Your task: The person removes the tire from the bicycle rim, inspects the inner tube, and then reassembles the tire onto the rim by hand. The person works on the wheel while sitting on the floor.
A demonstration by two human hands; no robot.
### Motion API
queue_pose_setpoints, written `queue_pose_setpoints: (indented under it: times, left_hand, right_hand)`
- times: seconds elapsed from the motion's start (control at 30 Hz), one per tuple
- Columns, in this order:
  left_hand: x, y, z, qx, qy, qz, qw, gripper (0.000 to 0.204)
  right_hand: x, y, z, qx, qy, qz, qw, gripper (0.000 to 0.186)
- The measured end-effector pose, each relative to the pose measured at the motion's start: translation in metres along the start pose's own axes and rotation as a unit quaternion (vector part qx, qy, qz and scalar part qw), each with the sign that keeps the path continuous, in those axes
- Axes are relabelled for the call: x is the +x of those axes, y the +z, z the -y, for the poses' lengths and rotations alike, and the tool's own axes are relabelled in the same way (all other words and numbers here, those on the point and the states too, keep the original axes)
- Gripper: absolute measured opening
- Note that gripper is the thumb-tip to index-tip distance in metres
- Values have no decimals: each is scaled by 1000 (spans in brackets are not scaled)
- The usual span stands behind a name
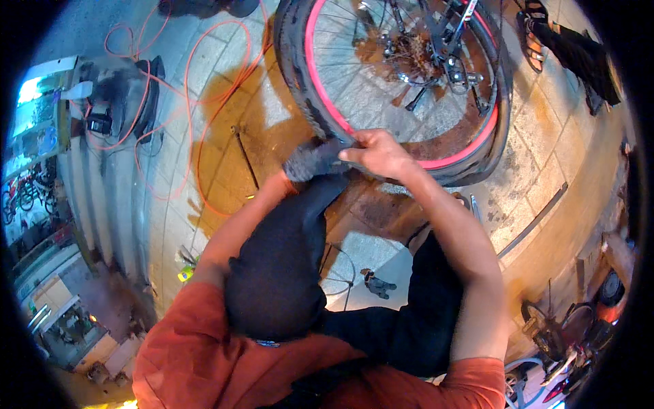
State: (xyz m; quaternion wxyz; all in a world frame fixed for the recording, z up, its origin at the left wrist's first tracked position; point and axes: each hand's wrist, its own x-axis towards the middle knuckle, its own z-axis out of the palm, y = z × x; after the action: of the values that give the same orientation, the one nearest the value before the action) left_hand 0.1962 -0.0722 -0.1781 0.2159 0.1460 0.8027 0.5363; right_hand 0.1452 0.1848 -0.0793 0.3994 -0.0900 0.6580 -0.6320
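Observation:
A bicycle wheel with a pink-red rim (320, 82) lies in front of me, with its sprockets (417, 54) and derailleur showing. The black tire (289, 58) runs around it, and a gap shows between tire and rim at the right side. My left hand (313, 161), in a dark grey glove, is closed on the tire's near-left edge. Beside it my bare right hand (379, 154) pinches the tire at the rim, thumb and fingers pressed together. What lies under the fingers is hidden.
An orange-red hose (194, 88) loops over the paving at left, near a black rod (244, 157). A dark glove (379, 283) lies between my legs. A long dark strip (535, 219) lies at right. Another person's sandalled foot (535, 51) stands at far right. Bicycles (569, 334) crowd the lower right.

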Motion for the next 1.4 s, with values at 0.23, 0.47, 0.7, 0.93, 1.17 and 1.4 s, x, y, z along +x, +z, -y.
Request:
queue_pose_setpoints:
  times: [0.23, 0.47, 0.7, 0.93, 1.17, 1.4]
  left_hand:
    - [13, -17, -75, 82, -147, -92, 981, 42]
    - [12, -10, -89, -172, -267, -203, 926, 57]
    - [11, -4, -69, -339, -250, -259, 869, 64]
    - [7, -13, -69, -151, -187, -205, 949, 66]
    - [23, -41, -65, -427, -226, -223, 847, 65]
    - [2, -16, -71, -458, -247, -207, 828, 72]
  right_hand:
    - [33, -11, 7, -18, 3, 48, 999, 32]
    - [-9, -33, -1, -65, 47, 100, 992, 37]
    - [-54, -72, -16, -219, 76, 126, 965, 44]
    - [-77, -100, -6, -338, 167, 149, 914, 43]
    - [-77, -82, -15, -353, 65, 101, 928, 39]
    - [-20, -22, -3, -209, -26, 22, 977, 37]
